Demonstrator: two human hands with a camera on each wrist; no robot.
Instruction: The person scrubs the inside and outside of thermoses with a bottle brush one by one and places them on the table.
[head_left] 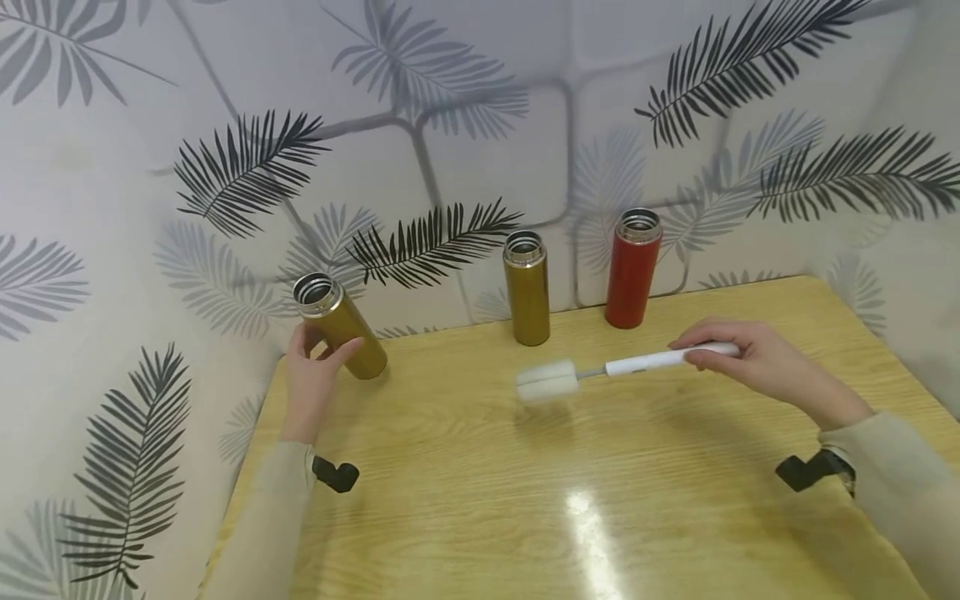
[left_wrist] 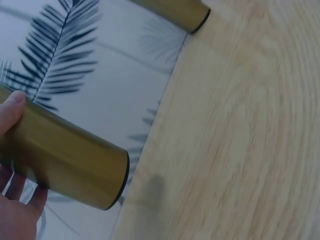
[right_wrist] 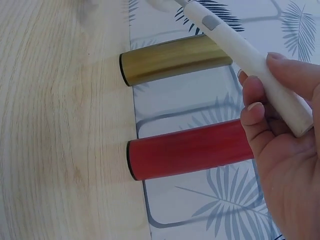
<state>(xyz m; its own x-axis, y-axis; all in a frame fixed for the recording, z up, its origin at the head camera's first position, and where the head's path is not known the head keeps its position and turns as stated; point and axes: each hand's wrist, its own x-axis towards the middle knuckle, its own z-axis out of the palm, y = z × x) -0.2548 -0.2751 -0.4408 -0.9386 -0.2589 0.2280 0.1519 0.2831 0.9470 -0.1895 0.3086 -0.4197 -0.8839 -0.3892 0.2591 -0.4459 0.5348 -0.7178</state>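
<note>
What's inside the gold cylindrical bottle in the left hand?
The open gold cylindrical bottle shows a grey inner wall near its top; its own side hides the bottom, so anything deeper cannot be told.

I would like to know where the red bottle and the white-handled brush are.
Red bottle (head_left: 632,281), head view, middle of its body.
White-handled brush (head_left: 637,363), head view, on the handle.
</note>
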